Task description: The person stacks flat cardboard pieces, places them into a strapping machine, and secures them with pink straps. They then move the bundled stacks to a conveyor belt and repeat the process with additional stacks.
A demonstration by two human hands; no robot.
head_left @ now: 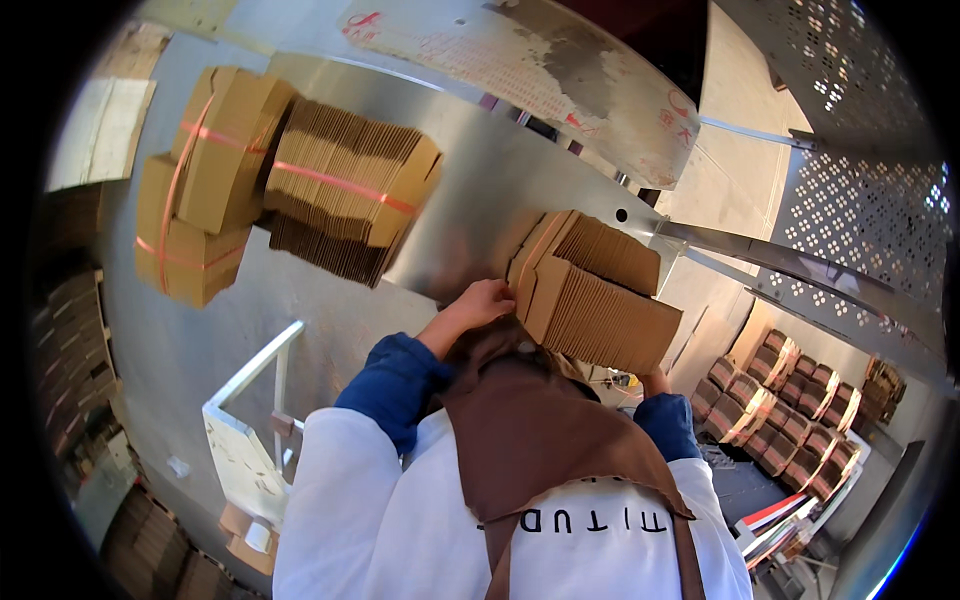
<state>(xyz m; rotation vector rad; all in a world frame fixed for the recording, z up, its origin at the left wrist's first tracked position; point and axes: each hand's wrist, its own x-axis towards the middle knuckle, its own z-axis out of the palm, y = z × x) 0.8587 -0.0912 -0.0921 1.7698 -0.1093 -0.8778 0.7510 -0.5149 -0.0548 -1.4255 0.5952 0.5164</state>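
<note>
In front of me, on a metal table (455,215), sits a bundle of folded brown cardboard (605,315), its edges stacked in two rows. A thin pinkish strap (535,250) runs along its left side. My left hand (485,303) is at the bundle's near left corner, fingers curled together; whatever they pinch is too small to make out. My right hand (655,382) is by the near right corner, below the bundle's edge. Most of it, fingers included, is hidden.
Left on the table stands a strapped cardboard bundle (340,190), with more strapped bundles (225,150) beyond it. A scuffed metal panel (540,80) crosses the far side. Perforated metal guards (870,210) rise at right, above stacked bundles (780,400). A white metal frame (240,440) stands lower left.
</note>
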